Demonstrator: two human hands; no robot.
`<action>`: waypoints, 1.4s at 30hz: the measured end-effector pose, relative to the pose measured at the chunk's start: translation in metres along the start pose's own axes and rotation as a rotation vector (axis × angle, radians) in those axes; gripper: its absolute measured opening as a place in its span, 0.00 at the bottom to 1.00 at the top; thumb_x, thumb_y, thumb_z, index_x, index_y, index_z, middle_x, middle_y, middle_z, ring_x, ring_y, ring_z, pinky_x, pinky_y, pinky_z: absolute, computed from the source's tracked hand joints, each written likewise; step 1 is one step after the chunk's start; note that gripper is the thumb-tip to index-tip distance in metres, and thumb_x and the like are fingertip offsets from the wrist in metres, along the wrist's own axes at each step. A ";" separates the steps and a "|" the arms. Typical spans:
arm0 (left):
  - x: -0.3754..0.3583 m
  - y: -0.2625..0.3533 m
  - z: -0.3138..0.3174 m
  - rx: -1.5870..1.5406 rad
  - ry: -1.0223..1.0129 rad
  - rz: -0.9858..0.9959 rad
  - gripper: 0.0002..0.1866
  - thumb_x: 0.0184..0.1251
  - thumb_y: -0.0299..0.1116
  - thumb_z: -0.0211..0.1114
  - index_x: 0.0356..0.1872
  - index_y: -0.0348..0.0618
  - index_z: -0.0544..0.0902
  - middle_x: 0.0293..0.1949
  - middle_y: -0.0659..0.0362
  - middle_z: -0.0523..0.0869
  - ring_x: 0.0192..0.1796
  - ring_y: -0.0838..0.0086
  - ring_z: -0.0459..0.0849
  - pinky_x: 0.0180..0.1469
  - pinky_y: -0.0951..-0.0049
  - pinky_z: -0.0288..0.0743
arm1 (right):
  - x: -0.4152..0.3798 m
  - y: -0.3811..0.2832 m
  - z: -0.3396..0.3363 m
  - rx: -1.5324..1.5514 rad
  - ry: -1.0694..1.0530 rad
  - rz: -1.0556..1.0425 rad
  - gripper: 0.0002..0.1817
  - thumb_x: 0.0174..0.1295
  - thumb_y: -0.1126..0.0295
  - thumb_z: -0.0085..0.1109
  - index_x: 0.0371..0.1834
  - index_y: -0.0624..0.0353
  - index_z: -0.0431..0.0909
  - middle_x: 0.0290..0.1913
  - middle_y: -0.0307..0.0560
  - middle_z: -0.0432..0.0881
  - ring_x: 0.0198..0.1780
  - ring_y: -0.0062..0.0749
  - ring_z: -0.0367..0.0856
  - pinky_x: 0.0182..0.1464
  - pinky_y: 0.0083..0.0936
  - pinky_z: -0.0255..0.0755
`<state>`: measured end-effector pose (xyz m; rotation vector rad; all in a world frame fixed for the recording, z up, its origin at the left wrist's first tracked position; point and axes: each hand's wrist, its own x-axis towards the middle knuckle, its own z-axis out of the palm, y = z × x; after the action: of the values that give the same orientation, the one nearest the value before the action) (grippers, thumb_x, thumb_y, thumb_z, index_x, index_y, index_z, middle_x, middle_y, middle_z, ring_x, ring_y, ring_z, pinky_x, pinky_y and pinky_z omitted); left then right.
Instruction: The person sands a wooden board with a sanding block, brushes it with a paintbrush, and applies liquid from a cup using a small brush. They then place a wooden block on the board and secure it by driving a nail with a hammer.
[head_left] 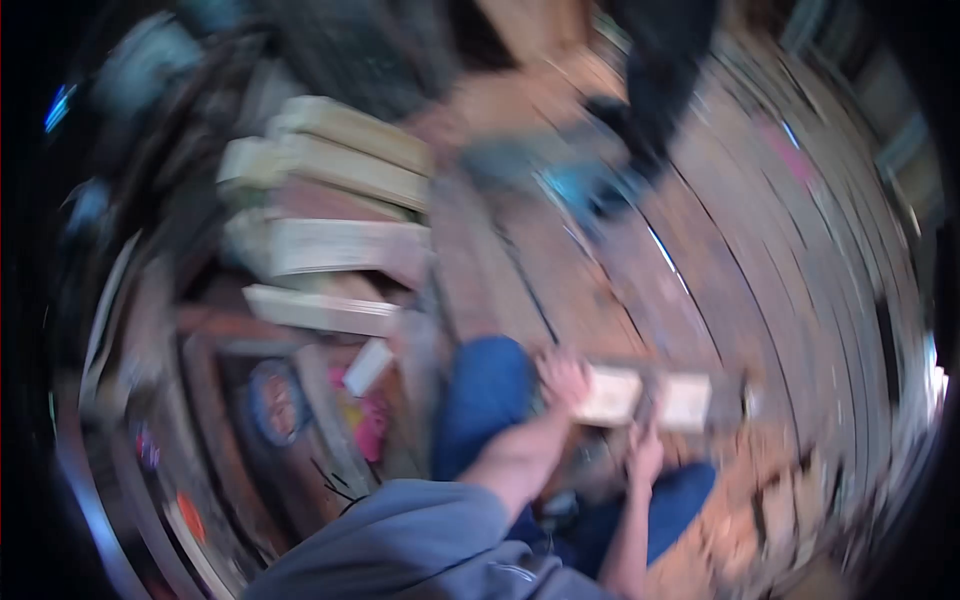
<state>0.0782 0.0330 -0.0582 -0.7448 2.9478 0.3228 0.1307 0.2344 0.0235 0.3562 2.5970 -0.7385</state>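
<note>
The view is heavily blurred by motion. My left hand [562, 380] rests on the left end of a pale wooden block [612, 394] and seems to grip it. My right hand [645, 452] is just below the gap between that block and a second pale block [686, 402]. The blur hides whether its fingers hold anything. Both blocks lie on a wooden plank floor [720, 250], just beyond my knees in blue trousers [487, 390]. A grey sleeve [400, 540] covers my left upper arm.
A stack of pale wooden planks [330, 200] is piled at the left. Below it lie clutter and a pink item [370, 420]. A dark figure's legs [660, 90] stand at the top, with a blue object [585, 185] near the feet.
</note>
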 end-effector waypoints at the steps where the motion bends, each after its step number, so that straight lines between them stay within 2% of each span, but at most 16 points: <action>1: -0.003 -0.003 0.011 0.021 0.174 0.041 0.24 0.71 0.47 0.56 0.60 0.44 0.81 0.61 0.51 0.81 0.68 0.52 0.72 0.72 0.40 0.59 | 0.009 0.007 0.007 -0.027 0.052 -0.079 0.40 0.71 0.53 0.58 0.84 0.29 0.51 0.32 0.68 0.85 0.36 0.69 0.84 0.39 0.58 0.75; 5: -0.002 0.004 0.012 -0.168 0.247 0.035 0.19 0.70 0.45 0.57 0.53 0.44 0.83 0.53 0.53 0.82 0.64 0.55 0.73 0.68 0.46 0.61 | 0.012 0.010 0.003 -0.015 0.133 -0.253 0.42 0.72 0.56 0.55 0.85 0.28 0.44 0.33 0.80 0.81 0.35 0.75 0.82 0.38 0.61 0.72; 8: 0.009 0.015 0.023 -0.148 0.079 -0.062 0.30 0.75 0.49 0.53 0.68 0.36 0.74 0.70 0.37 0.69 0.78 0.43 0.60 0.76 0.38 0.51 | 0.016 0.004 -0.002 -0.031 0.127 -0.217 0.45 0.69 0.57 0.55 0.85 0.25 0.40 0.37 0.81 0.83 0.39 0.75 0.83 0.42 0.61 0.74; 11: 0.017 0.025 -0.013 -0.237 -0.123 -0.108 0.37 0.77 0.53 0.51 0.76 0.33 0.64 0.77 0.31 0.57 0.82 0.39 0.49 0.79 0.38 0.45 | -0.001 -0.016 -0.015 -0.013 0.105 -0.190 0.46 0.67 0.57 0.55 0.85 0.22 0.39 0.40 0.80 0.84 0.42 0.74 0.84 0.47 0.60 0.75; 14: 0.024 0.031 -0.080 -0.288 -0.136 0.083 0.39 0.75 0.54 0.53 0.76 0.31 0.63 0.75 0.30 0.61 0.81 0.40 0.52 0.77 0.39 0.49 | 0.026 0.014 0.001 0.023 0.096 -0.291 0.46 0.67 0.57 0.54 0.85 0.22 0.38 0.40 0.80 0.84 0.42 0.74 0.84 0.47 0.60 0.76; 18: 0.041 0.014 -0.159 -0.544 0.031 0.355 0.28 0.73 0.52 0.59 0.64 0.41 0.75 0.65 0.41 0.75 0.73 0.44 0.66 0.72 0.41 0.60 | 0.025 0.013 -0.008 -0.026 0.052 -0.257 0.46 0.68 0.59 0.53 0.85 0.23 0.38 0.41 0.80 0.84 0.42 0.75 0.84 0.46 0.59 0.75; 19: 0.037 0.013 -0.177 -0.551 0.166 0.311 0.24 0.73 0.48 0.63 0.58 0.38 0.78 0.60 0.43 0.80 0.68 0.48 0.74 0.70 0.51 0.68 | 0.028 0.017 -0.004 -0.021 0.064 -0.274 0.46 0.68 0.59 0.53 0.85 0.23 0.37 0.41 0.79 0.84 0.42 0.75 0.84 0.46 0.59 0.75; 22: 0.029 0.005 -0.221 -0.670 0.070 0.317 0.19 0.74 0.47 0.63 0.51 0.40 0.80 0.52 0.44 0.83 0.60 0.50 0.81 0.63 0.54 0.74 | 0.034 0.018 0.005 -0.002 0.083 -0.296 0.47 0.68 0.59 0.52 0.86 0.24 0.36 0.41 0.79 0.84 0.41 0.76 0.83 0.45 0.59 0.75; 24: 0.041 0.000 -0.179 -0.760 0.157 0.415 0.14 0.73 0.42 0.64 0.37 0.40 0.80 0.41 0.47 0.86 0.46 0.52 0.86 0.50 0.56 0.78 | 0.033 0.015 0.008 0.008 0.086 -0.294 0.47 0.68 0.59 0.52 0.86 0.24 0.36 0.41 0.79 0.84 0.41 0.76 0.83 0.45 0.59 0.75; 27: 0.028 -0.001 -0.109 -0.749 0.071 0.474 0.15 0.73 0.41 0.64 0.33 0.40 0.77 0.23 0.49 0.83 0.28 0.56 0.85 0.34 0.55 0.77 | 0.031 -0.001 0.012 0.028 0.084 -0.301 0.47 0.68 0.59 0.52 0.86 0.24 0.35 0.41 0.79 0.84 0.41 0.76 0.83 0.45 0.59 0.75; 28: 0.023 -0.003 -0.088 -0.710 -0.073 0.454 0.16 0.71 0.43 0.68 0.32 0.42 0.77 0.33 0.51 0.83 0.34 0.59 0.83 0.37 0.59 0.77 | 0.031 -0.009 0.014 0.034 0.084 -0.298 0.47 0.68 0.60 0.52 0.86 0.24 0.35 0.41 0.79 0.84 0.41 0.76 0.83 0.45 0.59 0.75; 29: 0.003 0.001 -0.085 -0.485 -0.130 0.490 0.16 0.70 0.46 0.67 0.41 0.44 0.76 0.52 0.46 0.83 0.53 0.53 0.83 0.54 0.50 0.75 | 0.033 -0.017 0.016 0.042 0.082 -0.302 0.47 0.68 0.60 0.52 0.86 0.24 0.35 0.41 0.79 0.84 0.41 0.76 0.83 0.45 0.60 0.75; 30: -0.013 0.008 -0.089 -0.266 -0.331 0.450 0.32 0.65 0.52 0.70 0.61 0.39 0.75 0.73 0.44 0.67 0.73 0.47 0.68 0.71 0.44 0.63 | 0.032 -0.022 0.018 0.046 0.082 -0.296 0.47 0.68 0.60 0.52 0.86 0.24 0.35 0.41 0.79 0.84 0.41 0.76 0.83 0.45 0.60 0.75; 31: -0.024 0.014 -0.068 -0.074 -0.386 0.409 0.52 0.62 0.54 0.71 0.79 0.33 0.56 0.82 0.45 0.51 0.82 0.48 0.53 0.78 0.40 0.53 | 0.029 -0.025 0.021 0.054 0.076 -0.294 0.47 0.68 0.60 0.52 0.86 0.24 0.35 0.41 0.79 0.84 0.41 0.76 0.83 0.45 0.60 0.75; 32: -0.043 0.025 -0.098 0.021 -0.544 0.399 0.58 0.60 0.48 0.71 0.83 0.34 0.44 0.85 0.48 0.39 0.86 0.53 0.38 0.81 0.38 0.43 | 0.029 -0.028 0.023 0.059 0.077 -0.294 0.47 0.68 0.60 0.52 0.86 0.24 0.35 0.41 0.79 0.84 0.41 0.76 0.83 0.45 0.60 0.75; 42: -0.054 0.016 -0.035 0.259 -0.469 0.421 0.59 0.54 0.39 0.72 0.83 0.36 0.44 0.85 0.50 0.38 0.86 0.56 0.37 0.82 0.41 0.37 | 0.022 -0.025 0.025 0.087 0.098 -0.283 0.48 0.68 0.60 0.52 0.86 0.25 0.33 0.41 0.79 0.84 0.41 0.77 0.83 0.45 0.60 0.74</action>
<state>0.1166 0.0634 -0.0145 -0.0022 2.5921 0.1122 0.1107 0.2028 0.0050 0.0500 2.7467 -0.9523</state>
